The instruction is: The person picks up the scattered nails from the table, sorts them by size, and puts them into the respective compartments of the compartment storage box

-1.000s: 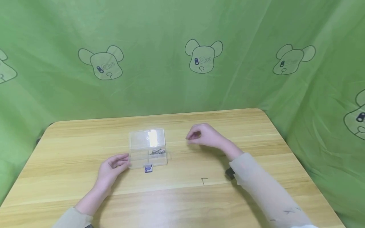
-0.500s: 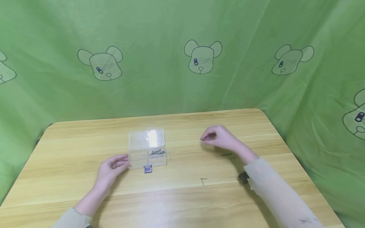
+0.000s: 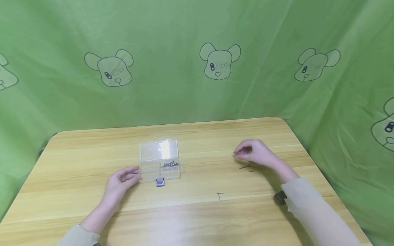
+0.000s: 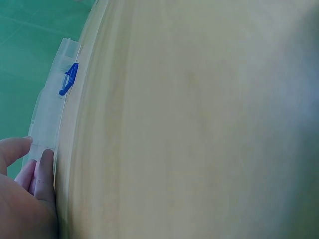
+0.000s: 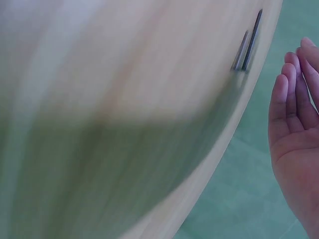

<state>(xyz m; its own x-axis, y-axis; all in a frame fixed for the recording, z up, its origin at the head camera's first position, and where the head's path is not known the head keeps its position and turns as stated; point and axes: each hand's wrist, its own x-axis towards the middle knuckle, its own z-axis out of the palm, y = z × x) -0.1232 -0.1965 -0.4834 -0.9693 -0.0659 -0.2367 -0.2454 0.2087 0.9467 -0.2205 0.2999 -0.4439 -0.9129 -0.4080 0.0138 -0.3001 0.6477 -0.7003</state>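
Observation:
A clear plastic box (image 3: 149,170) lies with its lid (image 3: 154,150) folded back and a blue latch (image 3: 160,182) at its front. Several metal nails (image 3: 171,164) sit in its right rear compartment. My left hand (image 3: 121,182) touches the box's left edge with extended fingers and thumb. Over the table's right part is my right hand (image 3: 253,151), thumb and index fingertips close together, no object visible between them. Just below it on the table lie a longer nail (image 3: 244,167) and a shorter nail (image 3: 251,171), side by side in the right wrist view.
Two more nails (image 3: 220,196) lie in an L shape nearer the front of the wooden table (image 3: 184,218). A green curtain (image 3: 172,95) printed with bear heads hangs behind the table and along its sides.
My right hand has moved right, away from the box, bringing the two nails once hidden by the arm into sight. The left hand and box have stayed in place.

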